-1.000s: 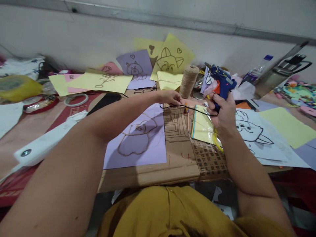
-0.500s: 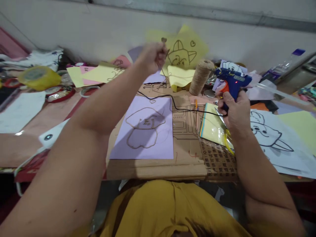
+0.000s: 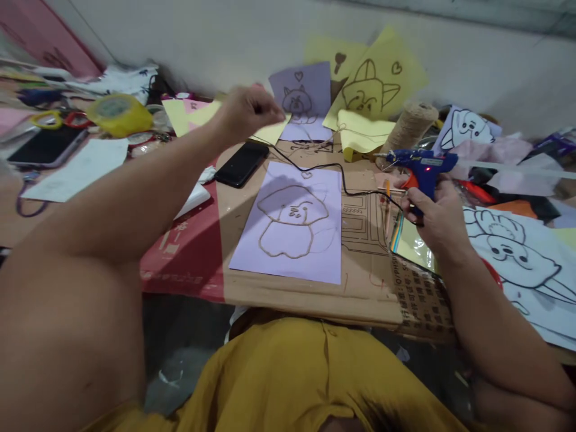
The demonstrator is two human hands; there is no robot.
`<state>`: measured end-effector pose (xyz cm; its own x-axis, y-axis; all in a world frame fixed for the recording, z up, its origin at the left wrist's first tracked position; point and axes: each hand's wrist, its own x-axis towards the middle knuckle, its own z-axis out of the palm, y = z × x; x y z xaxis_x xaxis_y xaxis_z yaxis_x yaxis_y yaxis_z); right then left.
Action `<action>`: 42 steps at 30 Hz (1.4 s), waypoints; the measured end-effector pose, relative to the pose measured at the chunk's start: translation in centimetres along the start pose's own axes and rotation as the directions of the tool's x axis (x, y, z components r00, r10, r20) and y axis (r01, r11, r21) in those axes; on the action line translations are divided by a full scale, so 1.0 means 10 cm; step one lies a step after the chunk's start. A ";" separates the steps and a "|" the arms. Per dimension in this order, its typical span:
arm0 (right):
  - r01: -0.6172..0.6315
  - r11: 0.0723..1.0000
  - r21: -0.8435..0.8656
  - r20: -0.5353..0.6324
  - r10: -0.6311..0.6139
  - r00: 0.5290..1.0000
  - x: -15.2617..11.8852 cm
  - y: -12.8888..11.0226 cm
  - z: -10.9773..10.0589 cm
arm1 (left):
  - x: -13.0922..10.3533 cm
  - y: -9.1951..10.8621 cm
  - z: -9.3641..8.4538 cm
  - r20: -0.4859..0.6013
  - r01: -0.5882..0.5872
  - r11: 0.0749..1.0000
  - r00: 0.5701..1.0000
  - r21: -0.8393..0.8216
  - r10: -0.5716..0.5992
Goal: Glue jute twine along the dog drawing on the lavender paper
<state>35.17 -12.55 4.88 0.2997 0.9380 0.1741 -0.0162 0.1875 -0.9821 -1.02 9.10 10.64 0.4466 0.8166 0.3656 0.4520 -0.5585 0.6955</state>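
Observation:
In my right hand (image 3: 438, 219) is a blue hot glue gun (image 3: 427, 171), its small red light lit and its nozzle pointing left. A clear glue stick (image 3: 508, 168) sticks out of its back, and a black cord (image 3: 324, 166) runs left from it. My left hand (image 3: 252, 111) is raised over the back of the table, fingers pinched together; what they hold, if anything, is too small to make out. A purple sheet (image 3: 288, 270) lies before me, a twine outline of a figure (image 3: 292, 222) on it. Behind the glue gun stands a twine spool (image 3: 411, 129).
A black phone (image 3: 242, 165) lies left of the purple sheet on the cardboard (image 3: 306, 300). Yellow tape (image 3: 119, 115) and scissors are farther left. Drawings on yellow paper (image 3: 373, 90) lean on the wall; white drawings (image 3: 517, 258) lie at the right, beside sticky notes (image 3: 411, 246).
My left hand has moved left and slightly down, away from the yellow drawings. My right hand still holds the glue gun. The view has shifted, bringing the phone into sight.

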 end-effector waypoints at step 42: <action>0.506 0.549 -0.666 0.633 0.056 0.772 0.07 -0.02 0.93 | -0.81 -0.54 0.85 -0.065 -0.045 0.987 0.997 -0.157 0.035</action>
<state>26.55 -9.23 5.86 -0.3736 0.9193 0.1242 0.7777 0.3833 -0.4982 -0.52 4.24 -1.39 0.4110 0.8043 0.4292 0.3050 -0.5650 0.7667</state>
